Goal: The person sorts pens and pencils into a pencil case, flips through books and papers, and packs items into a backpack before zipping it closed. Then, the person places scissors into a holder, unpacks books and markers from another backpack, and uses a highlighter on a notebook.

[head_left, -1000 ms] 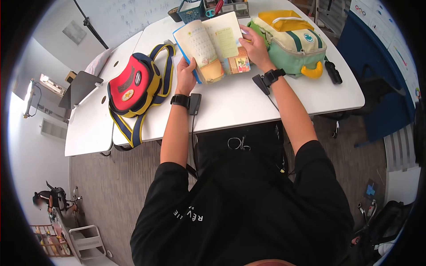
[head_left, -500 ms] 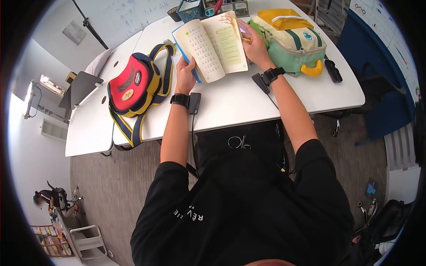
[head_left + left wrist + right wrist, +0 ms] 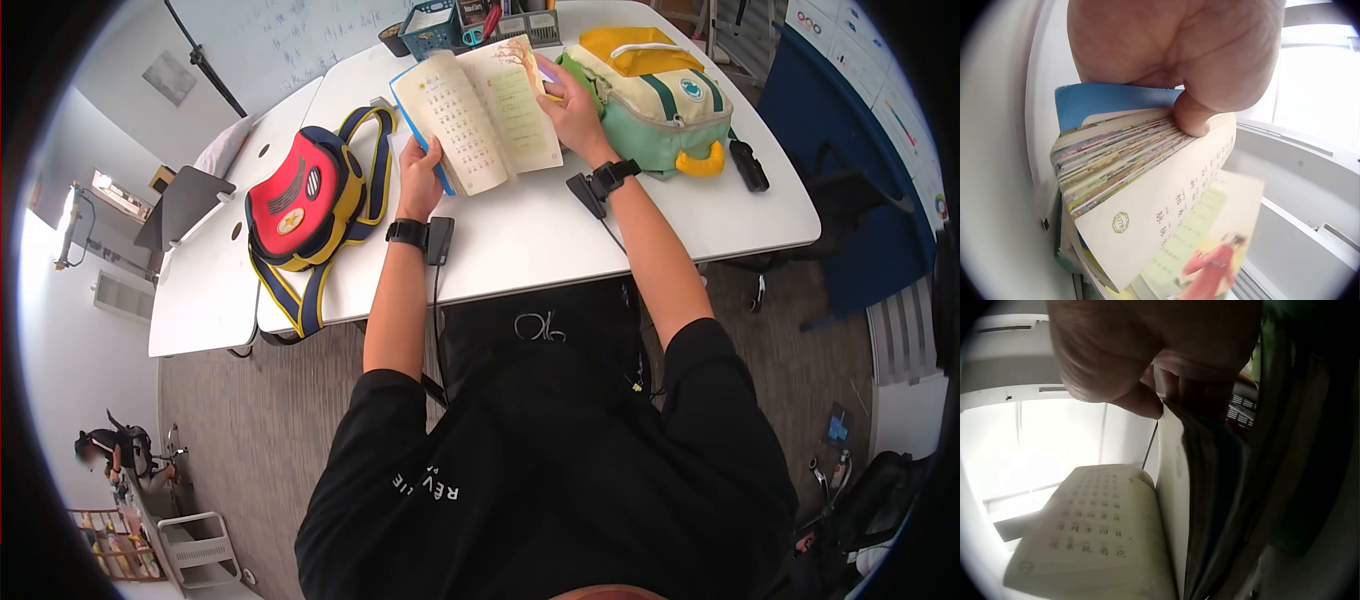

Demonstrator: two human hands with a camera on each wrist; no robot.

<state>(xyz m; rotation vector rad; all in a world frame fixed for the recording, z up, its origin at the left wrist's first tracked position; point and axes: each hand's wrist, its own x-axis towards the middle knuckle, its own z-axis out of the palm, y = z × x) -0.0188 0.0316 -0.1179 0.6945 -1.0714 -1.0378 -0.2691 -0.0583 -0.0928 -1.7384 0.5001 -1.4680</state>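
An open book (image 3: pixel 465 130) with a blue cover is held up above the white table between both hands. The left hand (image 3: pixel 419 175) grips its left side, thumb on the printed page; in the left wrist view that thumb (image 3: pixel 1194 119) presses on a thick stack of pages (image 3: pixel 1122 156). At the book's right edge, the right hand (image 3: pixel 572 108) holds the other side. The right wrist view shows its thumb (image 3: pixel 1141 403) against the page edge, with fingers behind the cover. A tree picture is at the top of the right page.
A red and navy backpack (image 3: pixel 300 200) lies left on the table (image 3: pixel 520 240), straps toward the front edge. A green and cream bag (image 3: pixel 665 110) stands right, beside a black object (image 3: pixel 748 166). Behind the book are a blue basket (image 3: pixel 432 30) and a grey organizer (image 3: pixel 540 28).
Colourful picture pages seen a second ago have given way to text pages with a tree drawing. Both hands keep hold of the book, which sits slightly lower in the head view.
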